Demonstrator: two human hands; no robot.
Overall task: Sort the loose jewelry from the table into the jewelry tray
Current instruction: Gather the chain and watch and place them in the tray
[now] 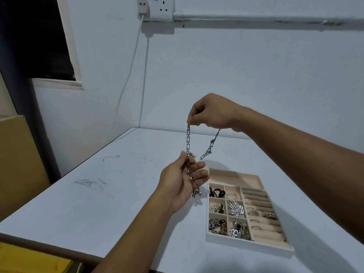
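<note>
Jewelry tray (pixel 248 245) sits on the white worktop (pixel 98 194) at near right. Its small compartments hold chains, a silver wing-shaped piece (pixel 236 209) and black bands, with rings in the slotted rows on the right. Left hand (pixel 183 180) is raised above the worktop just left of the tray, palm up, thumb and loosely curled fingers holding the lower end of a chunky link chain (pixel 188 140). Right hand (pixel 212 113) is higher and farther, fingertips pinching the chain's upper part; a second length hangs free below it. Chain is in the air, touching neither tray nor worktop. On the far wall are a socket (pixel 157 8) and a white cable (pixel 126 81).
</note>
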